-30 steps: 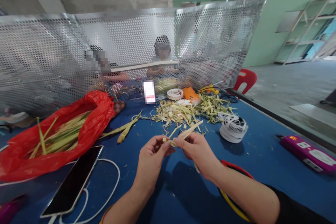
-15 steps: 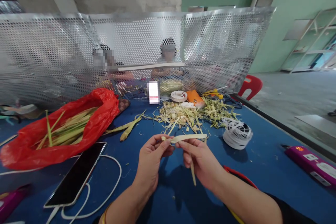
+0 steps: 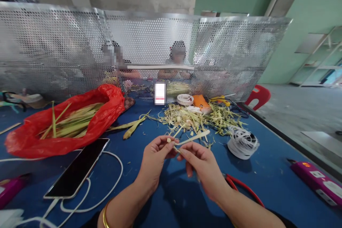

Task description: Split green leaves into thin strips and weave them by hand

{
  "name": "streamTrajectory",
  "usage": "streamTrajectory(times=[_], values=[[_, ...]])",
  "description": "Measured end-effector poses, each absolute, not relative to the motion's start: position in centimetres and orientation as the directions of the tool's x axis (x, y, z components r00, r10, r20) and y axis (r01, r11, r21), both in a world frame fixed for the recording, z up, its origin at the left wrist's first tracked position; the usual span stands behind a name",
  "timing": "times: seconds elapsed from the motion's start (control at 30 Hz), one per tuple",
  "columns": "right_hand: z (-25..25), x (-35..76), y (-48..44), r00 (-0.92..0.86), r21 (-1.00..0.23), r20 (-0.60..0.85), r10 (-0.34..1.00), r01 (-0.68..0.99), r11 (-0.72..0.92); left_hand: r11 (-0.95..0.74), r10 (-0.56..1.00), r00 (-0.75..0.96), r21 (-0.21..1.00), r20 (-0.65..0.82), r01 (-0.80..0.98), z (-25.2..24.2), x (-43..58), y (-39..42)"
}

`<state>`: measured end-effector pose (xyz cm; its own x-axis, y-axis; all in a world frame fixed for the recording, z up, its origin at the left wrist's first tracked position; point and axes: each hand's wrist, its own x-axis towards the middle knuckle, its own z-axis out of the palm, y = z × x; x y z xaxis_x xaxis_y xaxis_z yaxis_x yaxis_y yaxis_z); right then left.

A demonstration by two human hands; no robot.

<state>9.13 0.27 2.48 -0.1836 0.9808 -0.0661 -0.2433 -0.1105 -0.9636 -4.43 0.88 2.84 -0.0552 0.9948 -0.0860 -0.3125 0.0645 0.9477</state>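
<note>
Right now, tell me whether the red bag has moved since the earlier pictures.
No, the red bag has kept its place against the black-screened phone; only the view has shifted.

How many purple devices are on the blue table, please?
2. One purple device lies right of the right hand; the other lies left of the black-screened phone. Both are cut off by the picture's edge; more may be hidden.

Dark phone (image 3: 77, 169) and red chair (image 3: 263, 93)
</note>
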Motion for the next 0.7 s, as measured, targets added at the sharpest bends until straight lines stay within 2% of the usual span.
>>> streamTrajectory(times=[0.13, 0.33, 0.47, 0.53, 0.6, 0.67, 0.7], values=[[2.9, 9.3, 0.0, -0.245, -0.958, -0.051, 0.968, -0.261, -0.117, 0.103, 0.991, -0.045, 0.927, -0.128, -0.361, 3.2, -4.5, 0.8], [3.7, 10.3, 0.2, -0.423, -0.906, -0.092, 0.901, -0.341, -0.252, 0.176, 0.982, 0.008, 0.904, -0.187, -0.389, 3.5, -4.6, 0.8], [3.8, 10.5, 0.6, -0.466, -0.946, -0.061, 0.883, -0.255, -0.2, 0.185, 0.983, 0.048, 0.913, -0.18, -0.363, 3.4, -4.8, 0.8], [3.6, 10.6, 0.6, -0.41, -0.987, 0.017, 0.912, -0.152, -0.05, 0.175, 0.985, 0.065, 0.92, -0.162, -0.35, 3.4, -4.8, 0.8], [3.4, 10.8, 0.6, -0.324, -0.971, 0.221, 0.92, 0.011, 0.238, 0.17, 0.985, 0.09, 0.928, -0.148, -0.332, 3.5, -4.7, 0.7], [3.5, 11.2, 0.5, -0.265, -0.83, 0.463, 0.846, 0.206, 0.518, 0.166, 0.984, 0.111, 0.94, -0.139, -0.297, 3.7, -4.6, 0.6], [3.5, 11.4, 0.5, -0.249, -0.743, 0.548, 0.799, 0.293, 0.601, 0.162, 0.983, 0.125, 0.949, -0.132, -0.27, 3.8, -4.5, 0.6]])
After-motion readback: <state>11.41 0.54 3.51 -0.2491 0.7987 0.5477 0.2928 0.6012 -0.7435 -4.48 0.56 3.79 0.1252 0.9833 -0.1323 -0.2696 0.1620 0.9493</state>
